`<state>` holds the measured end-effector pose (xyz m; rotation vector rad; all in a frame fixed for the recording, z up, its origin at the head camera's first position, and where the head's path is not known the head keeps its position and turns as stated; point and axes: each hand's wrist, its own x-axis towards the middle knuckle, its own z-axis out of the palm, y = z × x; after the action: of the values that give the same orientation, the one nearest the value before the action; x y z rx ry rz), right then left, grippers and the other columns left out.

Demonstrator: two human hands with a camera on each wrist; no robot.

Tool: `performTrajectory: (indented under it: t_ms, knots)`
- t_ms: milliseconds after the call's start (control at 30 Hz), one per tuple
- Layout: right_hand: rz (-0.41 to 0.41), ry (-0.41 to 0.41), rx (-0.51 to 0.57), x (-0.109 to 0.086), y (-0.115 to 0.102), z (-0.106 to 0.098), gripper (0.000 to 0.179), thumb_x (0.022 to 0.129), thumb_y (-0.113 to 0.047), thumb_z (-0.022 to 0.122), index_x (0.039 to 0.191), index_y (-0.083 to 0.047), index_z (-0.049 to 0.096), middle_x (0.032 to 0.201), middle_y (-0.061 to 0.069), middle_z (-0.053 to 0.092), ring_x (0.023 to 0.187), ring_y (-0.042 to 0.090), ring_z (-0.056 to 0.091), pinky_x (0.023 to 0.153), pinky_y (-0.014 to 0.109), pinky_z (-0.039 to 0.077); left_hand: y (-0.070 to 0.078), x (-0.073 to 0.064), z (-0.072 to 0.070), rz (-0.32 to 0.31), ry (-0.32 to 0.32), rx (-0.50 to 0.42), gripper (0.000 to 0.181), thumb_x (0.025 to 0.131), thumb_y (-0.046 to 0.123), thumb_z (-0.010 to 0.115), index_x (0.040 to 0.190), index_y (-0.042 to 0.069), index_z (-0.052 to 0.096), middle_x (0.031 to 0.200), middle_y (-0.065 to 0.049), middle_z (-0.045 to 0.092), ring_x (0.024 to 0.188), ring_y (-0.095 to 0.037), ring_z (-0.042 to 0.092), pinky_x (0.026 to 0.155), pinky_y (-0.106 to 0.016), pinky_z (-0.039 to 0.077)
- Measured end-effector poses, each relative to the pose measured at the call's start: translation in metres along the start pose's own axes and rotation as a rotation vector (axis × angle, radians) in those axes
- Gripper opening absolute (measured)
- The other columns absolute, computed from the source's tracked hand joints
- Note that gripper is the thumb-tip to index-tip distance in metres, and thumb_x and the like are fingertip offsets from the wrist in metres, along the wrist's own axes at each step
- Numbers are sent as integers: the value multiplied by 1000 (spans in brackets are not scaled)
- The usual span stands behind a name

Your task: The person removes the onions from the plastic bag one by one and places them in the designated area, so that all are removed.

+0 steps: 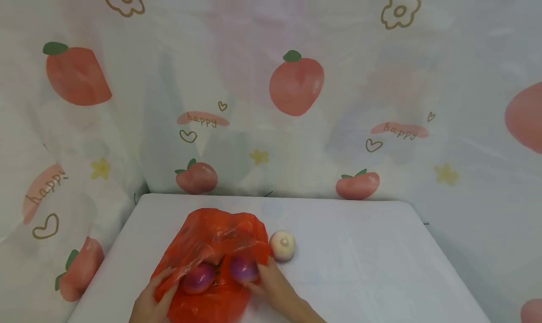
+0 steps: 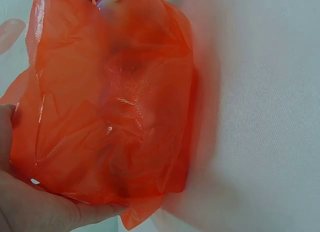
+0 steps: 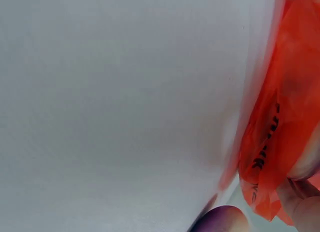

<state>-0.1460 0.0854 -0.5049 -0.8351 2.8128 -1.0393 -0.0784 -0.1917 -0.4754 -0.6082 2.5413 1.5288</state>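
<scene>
Lengthwise, your crinkled red bag (image 1: 220,231) gapes toward the table's (image 1: 364,266) near edge. Left hand (image 1: 152,298) pinches it, right hand (image 1: 275,285) an onion (image 1: 242,268).

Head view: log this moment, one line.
left hand: holds red bag; right hand: holds purple onion; second onion: in bag mouth; third onion: on table beside bag

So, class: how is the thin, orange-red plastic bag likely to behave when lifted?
The bag will probably flop, since its film wrinkles and folds. It may feel slippery, judging by its shiny highlights. Its round, glossy purple vegetables could roll out, as they lie by its open mouth.
</scene>
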Motion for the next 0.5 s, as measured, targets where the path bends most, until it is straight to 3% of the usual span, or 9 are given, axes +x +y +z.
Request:
performTrajectory:
  t_ms: [233, 400, 500]
  knots:
    - [-79, 43, -13, -15, 3, -4, 62, 89, -41, 63, 139, -12, 41, 134, 8, 42, 116, 19, 46, 97, 40, 42, 0, 0, 0, 16, -2, -3, 53, 93, 35, 58, 135, 5, 45, 133, -26, 45, 101, -38, 53, 79, -51, 51]
    - [1, 21, 53, -23, 2, -13, 67, 86, -50, 62, 141, -17, 38, 136, 0, 38, 120, 17, 42, 98, 41, 41, 0, -1, 2, -9, -14, -7, 56, 93, 35, 58, 138, 6, 41, 137, -25, 42, 104, -40, 52, 81, -51, 49]
    - [-6, 25, 53, -28, 2, -18, 66, 86, -50, 62, 140, -18, 39, 138, -2, 37, 123, 17, 40, 98, 40, 41, -1, 0, 2, -17, -17, -2, 57, 93, 37, 57, 138, 7, 41, 138, -25, 41, 104, -40, 52, 81, -51, 49]
